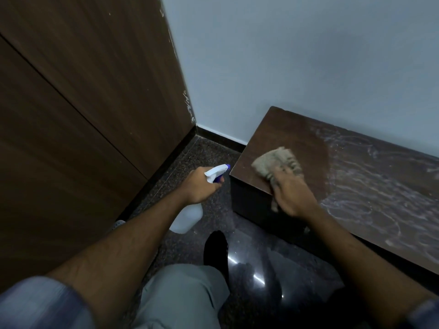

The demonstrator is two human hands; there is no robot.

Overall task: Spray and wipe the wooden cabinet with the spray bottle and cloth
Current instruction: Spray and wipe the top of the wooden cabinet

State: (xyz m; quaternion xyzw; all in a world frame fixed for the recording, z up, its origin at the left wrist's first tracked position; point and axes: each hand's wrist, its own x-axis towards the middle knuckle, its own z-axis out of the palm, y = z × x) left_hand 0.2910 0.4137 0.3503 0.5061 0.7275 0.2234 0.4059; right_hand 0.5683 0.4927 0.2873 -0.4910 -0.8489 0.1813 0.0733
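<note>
A low dark wooden cabinet [280, 129] stands against the wall at the right. Its top is clean near the left end and streaked with whitish wet marks [380, 186] further right. My right hand [292, 193] presses a crumpled beige cloth [276, 160] flat on the cabinet's left front corner. My left hand [198, 186] holds a translucent spray bottle [187, 217] with a white and blue trigger head [217, 173], hanging over the floor just left of the cabinet, nozzle facing the cabinet.
A tall brown wooden panel [83, 103] fills the left side. A pale wall [285, 55] with a dark skirting runs behind. The floor [194, 150] is dark speckled stone. My knee in grey trousers [180, 295] and a dark shoe [216, 248] are below.
</note>
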